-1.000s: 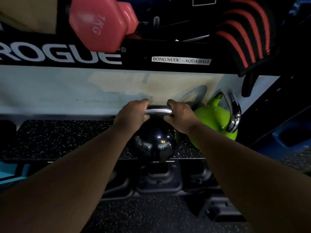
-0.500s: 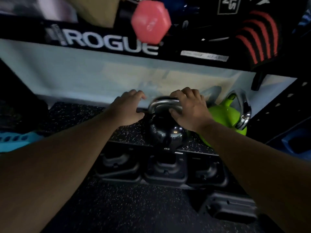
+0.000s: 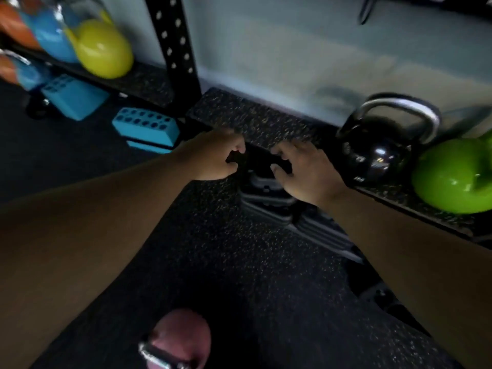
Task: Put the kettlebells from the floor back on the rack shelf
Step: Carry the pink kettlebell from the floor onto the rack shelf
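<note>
head view: black kettlebell (image 3: pixel 378 158) stands upright on the speckled rack shelf (image 3: pixel 255 115), just beside a green kettlebell (image 3: pixel 452 179) at its right. pink kettlebell (image 3: pixel 181 339) sits on the floor (image 3: pixel 239 262) at the bottom edge. left hand (image 3: pixel 213 158) and right hand (image 3: pixel 306 171) hover empty, fingers loosely curled, in front of the shelf edge.

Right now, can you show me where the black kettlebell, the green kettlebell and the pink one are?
black kettlebell (image 3: pixel 378 158), head view, on its round shiny body.
green kettlebell (image 3: pixel 450 179), head view, on its round body.
pink kettlebell (image 3: pixel 183 334), head view, on its round body at the bottom edge.
</note>
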### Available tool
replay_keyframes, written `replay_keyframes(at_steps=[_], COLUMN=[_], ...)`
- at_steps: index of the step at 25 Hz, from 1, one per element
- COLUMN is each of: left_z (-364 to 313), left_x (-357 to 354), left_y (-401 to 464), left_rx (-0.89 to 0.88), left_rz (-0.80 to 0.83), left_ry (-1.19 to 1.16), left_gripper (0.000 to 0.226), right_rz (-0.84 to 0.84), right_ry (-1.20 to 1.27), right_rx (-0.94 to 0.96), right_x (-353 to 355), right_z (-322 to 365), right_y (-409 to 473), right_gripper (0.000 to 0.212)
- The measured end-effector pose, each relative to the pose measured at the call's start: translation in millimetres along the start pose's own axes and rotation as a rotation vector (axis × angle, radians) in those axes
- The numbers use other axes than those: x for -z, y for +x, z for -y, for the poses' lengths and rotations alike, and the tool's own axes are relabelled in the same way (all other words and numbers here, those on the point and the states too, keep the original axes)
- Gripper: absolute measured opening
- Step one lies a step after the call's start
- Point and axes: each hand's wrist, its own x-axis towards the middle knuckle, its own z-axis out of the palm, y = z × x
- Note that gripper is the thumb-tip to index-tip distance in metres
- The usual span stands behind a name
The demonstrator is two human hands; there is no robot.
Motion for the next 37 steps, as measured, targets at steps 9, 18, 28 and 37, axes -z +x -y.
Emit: replay_keyframes(at_steps=[9, 18, 28, 37], left_z=[127, 146, 138, 95], left_x=[-173, -318, -336, -203], left_y=[-216, -325, -339, -265], left_rx=[0.231, 0.041, 0.183, 0.147], left_rz=[0.512, 0.906, 0.807, 0.611], left_ry=[-0.102, -0.026, -0.228, -0.348], left_gripper=[0.040, 0.033, 0.026, 0.012], right_rz=[0.323, 0.680, 0.866, 0.572], right_ry=[0.193, 0.254, 0.351, 0.319], right_rx=[-0.038, -0.160, -0.382, -0.442], right_x=[-243, -406, -403, -261], right_z=[146, 199, 201, 196], right_y=[-95, -221, -222, -163], right_gripper=[0.031, 0.048, 0.019, 0.024])
